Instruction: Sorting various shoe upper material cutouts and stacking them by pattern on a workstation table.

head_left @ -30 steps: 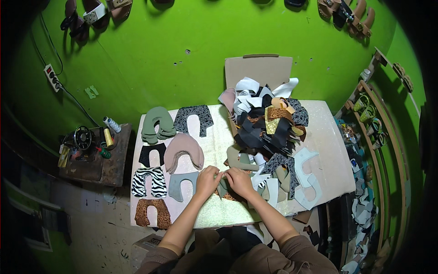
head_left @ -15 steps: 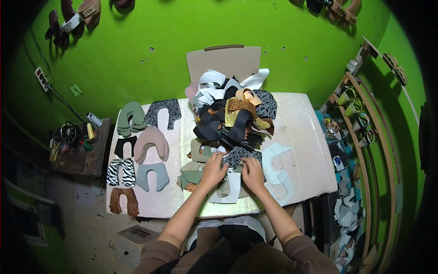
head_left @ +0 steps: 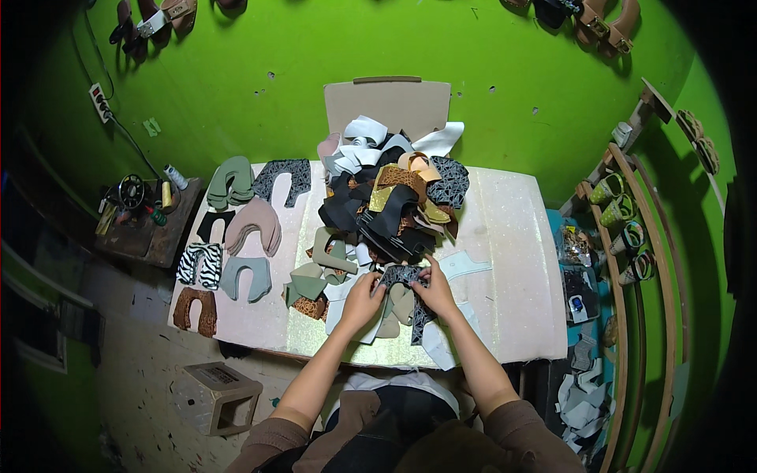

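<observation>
A U-shaped piece of black-and-grey patterned sheet material [head_left: 400, 274] spans the gap between my hands at the table's near middle. My left hand [head_left: 363, 303] has its fingers closed at the piece's left leg. Thumb and fingers of my right hand [head_left: 435, 293] pinch its right side, one leg hanging below. Beneath and around lie olive [head_left: 330, 254], beige and white offcuts. Just beyond rises a heap of mixed cut pieces, mostly black [head_left: 386, 217]. At left, sorted U-shaped pieces include green [head_left: 230, 183], patterned [head_left: 282, 177], pink [head_left: 254, 225], zebra-striped [head_left: 199, 266], grey-blue [head_left: 246, 280] and brown [head_left: 195, 311] ones.
Pale blue-white cut pieces [head_left: 465, 264] lie right of my right hand. A wooden rack with sandals [head_left: 619, 206] stands along the right wall, with scraps [head_left: 583, 402] piled beside it. A small table with thread spools [head_left: 175, 177] is at far left; a stool [head_left: 217, 398] stands below.
The patterned piece now shows as a U drawn nearer to me, one leg hanging. Offcuts under my hands have shifted, and the view has tilted slightly.
</observation>
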Motion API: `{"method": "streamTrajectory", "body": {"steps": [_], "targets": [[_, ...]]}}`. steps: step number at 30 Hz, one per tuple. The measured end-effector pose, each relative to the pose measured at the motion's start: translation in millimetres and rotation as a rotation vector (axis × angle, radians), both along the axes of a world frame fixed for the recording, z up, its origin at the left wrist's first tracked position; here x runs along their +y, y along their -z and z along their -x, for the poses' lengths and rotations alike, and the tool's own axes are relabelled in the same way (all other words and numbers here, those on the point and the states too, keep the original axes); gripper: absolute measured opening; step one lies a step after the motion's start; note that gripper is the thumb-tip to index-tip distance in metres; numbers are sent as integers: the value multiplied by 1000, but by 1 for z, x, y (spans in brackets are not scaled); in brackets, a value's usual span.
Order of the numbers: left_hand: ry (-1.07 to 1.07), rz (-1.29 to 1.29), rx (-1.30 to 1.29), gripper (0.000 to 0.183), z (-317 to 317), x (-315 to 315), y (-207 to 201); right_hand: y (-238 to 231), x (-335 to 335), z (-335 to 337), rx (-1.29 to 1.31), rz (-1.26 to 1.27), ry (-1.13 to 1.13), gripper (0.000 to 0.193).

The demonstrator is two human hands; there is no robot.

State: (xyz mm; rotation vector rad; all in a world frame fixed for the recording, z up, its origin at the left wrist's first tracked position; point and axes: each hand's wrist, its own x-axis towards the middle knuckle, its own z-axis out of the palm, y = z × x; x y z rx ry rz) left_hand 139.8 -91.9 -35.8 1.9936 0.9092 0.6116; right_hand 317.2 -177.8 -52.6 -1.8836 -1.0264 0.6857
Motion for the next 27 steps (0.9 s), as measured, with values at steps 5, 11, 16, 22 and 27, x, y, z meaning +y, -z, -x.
{"method": "streamTrajectory", "body": {"steps": [5,11,16,22,27], "targets": [[-152,143,-32,20,9,-8,-23,1,-5,4,-349,-95,-5,69],[-314,153,-256,20,46,2,-2,5,-9,6,246,77,-281,43],[-404,331,-480,20,63,9,4,11,-7,28,166,-113,-273,42],[-508,243,-503,19,86,29,9,-13,13,57,282,-32,-342,21],[-568,331,-424,19,108,51,25,-19,42,83,385,-15,-363,17]]}}
